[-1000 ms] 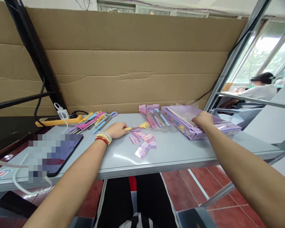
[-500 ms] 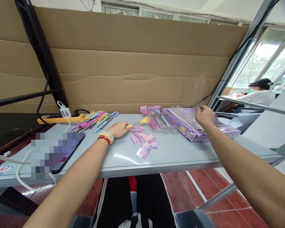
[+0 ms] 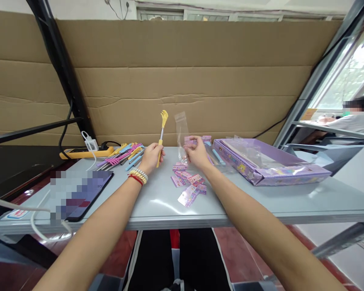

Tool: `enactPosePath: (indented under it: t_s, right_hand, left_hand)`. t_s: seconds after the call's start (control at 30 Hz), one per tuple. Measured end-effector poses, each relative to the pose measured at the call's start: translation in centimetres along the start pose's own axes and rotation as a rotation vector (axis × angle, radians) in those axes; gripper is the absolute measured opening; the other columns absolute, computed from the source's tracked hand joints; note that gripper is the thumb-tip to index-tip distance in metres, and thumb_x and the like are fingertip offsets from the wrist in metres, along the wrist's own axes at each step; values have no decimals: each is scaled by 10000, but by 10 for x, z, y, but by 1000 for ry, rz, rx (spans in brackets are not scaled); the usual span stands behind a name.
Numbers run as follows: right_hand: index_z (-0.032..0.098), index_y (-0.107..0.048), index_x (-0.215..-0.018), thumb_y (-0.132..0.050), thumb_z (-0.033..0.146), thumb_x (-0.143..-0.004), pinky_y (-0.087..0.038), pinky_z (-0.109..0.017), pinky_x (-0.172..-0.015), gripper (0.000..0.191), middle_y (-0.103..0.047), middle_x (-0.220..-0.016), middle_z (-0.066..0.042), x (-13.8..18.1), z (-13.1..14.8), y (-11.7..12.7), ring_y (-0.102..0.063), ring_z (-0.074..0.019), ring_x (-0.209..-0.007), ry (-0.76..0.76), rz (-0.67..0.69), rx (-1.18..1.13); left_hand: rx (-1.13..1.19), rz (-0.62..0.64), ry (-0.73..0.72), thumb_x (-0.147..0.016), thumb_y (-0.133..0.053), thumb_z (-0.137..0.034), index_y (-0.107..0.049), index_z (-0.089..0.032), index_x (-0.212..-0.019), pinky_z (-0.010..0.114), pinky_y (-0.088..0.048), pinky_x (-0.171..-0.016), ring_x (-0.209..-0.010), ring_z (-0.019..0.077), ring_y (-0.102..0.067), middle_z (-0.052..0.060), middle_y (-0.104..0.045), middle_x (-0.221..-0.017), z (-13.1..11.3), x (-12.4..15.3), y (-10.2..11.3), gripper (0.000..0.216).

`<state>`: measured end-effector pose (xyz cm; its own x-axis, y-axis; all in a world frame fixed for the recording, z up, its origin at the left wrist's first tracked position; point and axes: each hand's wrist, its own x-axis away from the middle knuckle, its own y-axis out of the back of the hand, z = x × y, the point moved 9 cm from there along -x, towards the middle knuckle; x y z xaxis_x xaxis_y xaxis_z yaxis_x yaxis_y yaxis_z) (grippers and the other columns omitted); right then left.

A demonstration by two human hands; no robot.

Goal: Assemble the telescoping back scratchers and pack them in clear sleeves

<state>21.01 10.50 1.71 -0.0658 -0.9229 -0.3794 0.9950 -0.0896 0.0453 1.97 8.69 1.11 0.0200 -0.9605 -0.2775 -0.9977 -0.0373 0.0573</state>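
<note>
My left hand (image 3: 151, 157) is closed round the handle of a yellow back scratcher (image 3: 164, 118), held upright with its claw end at the top. Pinched in my right hand (image 3: 197, 152) is a clear plastic bag (image 3: 182, 131), hanging tall and narrow just right of the scratcher. Below both hands lie several small pink and purple cards (image 3: 188, 195) on the grey table. Left of my left hand is a pile of loose back scratchers (image 3: 121, 157) in yellow, pink, purple and blue. Behind my right hand are bagged scratchers (image 3: 219, 157) with pink card tops, partly hidden.
A purple open box (image 3: 291, 177) holding clear bags stands on the right of the table (image 3: 255, 206). At left lie a phone (image 3: 91, 198), a white cable and a yellow power strip (image 3: 87, 152). Cardboard (image 3: 182, 81) walls the back. A person (image 3: 359, 117) sits far right.
My right hand has come from the purple box to the middle, bringing a clear bag. My left hand has turned the yellow back scratcher from lying sideways to upright. The view has shifted slightly.
</note>
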Motion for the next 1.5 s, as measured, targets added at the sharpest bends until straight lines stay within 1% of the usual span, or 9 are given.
enactPosePath:
  t_s: [0.17, 0.27, 0.4, 0.5, 0.63, 0.83, 1.1, 1.33, 1.5]
  right_hand:
    - [161, -633, -709, -617, 230, -595, -467, -257, -488, 134, -654, -730, -25, 15, -11, -24, -586, -124, -527, -51, 160, -136]
    - [164, -654, -646, -644, 332, -598, -491, -267, -613, 175, -663, -684, -27, 19, -8, -19, -619, -148, -639, -65, 184, -378]
    - [155, -666, -660, -741, 500, -591, -480, -263, -589, 359, -655, -640, -29, 20, -11, -13, -603, -143, -613, -109, 179, -384]
    - [162, -644, -684, -779, 585, -539, -500, -272, -579, 467, -656, -652, -32, 22, -12, -15, -633, -167, -641, -149, 205, -370]
    - [180, -617, -727, -767, 582, -584, -519, -272, -579, 453, -686, -789, -51, 27, -3, -19, -666, -189, -745, -156, 249, -397]
    - [184, -555, -649, -671, 563, -729, -496, -253, -561, 404, -601, -621, -15, 29, 1, -22, -603, -141, -612, -151, 256, -301]
    - [200, -424, -698, -607, 579, -786, -380, -243, -298, 430, -688, -765, -105, 40, -12, -21, -632, -180, -482, -362, 316, -235]
    - [224, -314, -624, -863, 232, -469, -229, -166, -260, 570, -520, -452, 57, 38, -3, -21, -573, -132, -398, -220, 293, -270]
    - [227, -316, -640, -823, 304, -518, -209, -174, -270, 527, -592, -498, 25, 40, -3, -25, -544, -121, -361, -246, 366, -213]
  left_hand:
    - [3, 328, 24, -693, -696, -331, -578, -137, -657, 233, -436, -484, -464, 105, -546, 0, -581, -572, -3, 16, -42, 230]
    - [-58, 410, 20, -667, -735, -365, -605, -133, -666, 234, -415, -452, -452, 109, -531, 2, -585, -556, -2, 25, -56, 266]
    - [-144, 454, -24, -677, -730, -430, -622, -135, -685, 231, -395, -447, -467, 110, -524, -2, -581, -558, -3, 29, -63, 314]
    - [-166, 387, -36, -748, -642, -519, -588, -150, -664, 234, -387, -446, -458, 107, -507, -6, -556, -543, -4, 24, -57, 382]
    - [-207, 71, -29, -796, -550, -563, -504, -180, -618, 234, -369, -437, -423, 96, -461, -10, -523, -518, -5, 13, -27, 425]
    - [-257, 255, -65, -750, -624, -415, -601, -155, -597, 223, -349, -453, -483, 102, -487, -1, -558, -540, -4, 13, -40, 302]
    - [24, -67, -12, -850, -566, -330, -569, -136, -703, 231, -428, -463, -457, 102, -560, 45, -646, -668, -4, 2, -4, 243]
    - [68, 113, 0, -803, -644, -313, -570, -135, -749, 221, -464, -494, -519, 111, -609, 45, -669, -708, -8, 9, -22, 201]
    - [53, 171, 20, -778, -666, -267, -621, -115, -716, 210, -454, -485, -532, 108, -605, 61, -679, -709, -6, 12, -30, 170]
